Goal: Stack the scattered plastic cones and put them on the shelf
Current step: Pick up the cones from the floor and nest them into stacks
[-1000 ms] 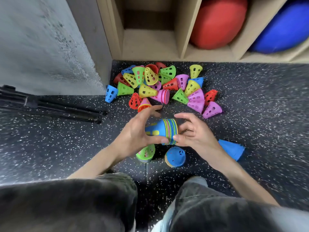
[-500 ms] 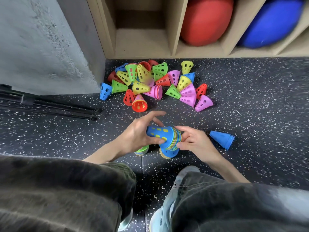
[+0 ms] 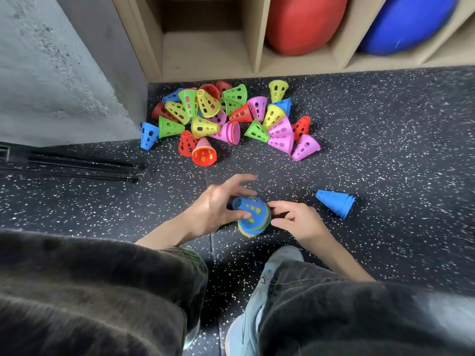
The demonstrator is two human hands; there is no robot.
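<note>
Floor [image 3: 385, 150] speckled black rubber | wooden shelf [image 3: 257, 34] (grey wall [image 3: 51, 60] left)

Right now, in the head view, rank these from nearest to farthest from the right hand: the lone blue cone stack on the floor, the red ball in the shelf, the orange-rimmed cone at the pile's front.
From the right hand:
1. Lone blue cone stack, lying on the floor just to its right.
2. Orange-rimmed cone, ahead and to the left, at the pile's near edge.
3. Red ball, in a shelf compartment, far ahead.
</note>
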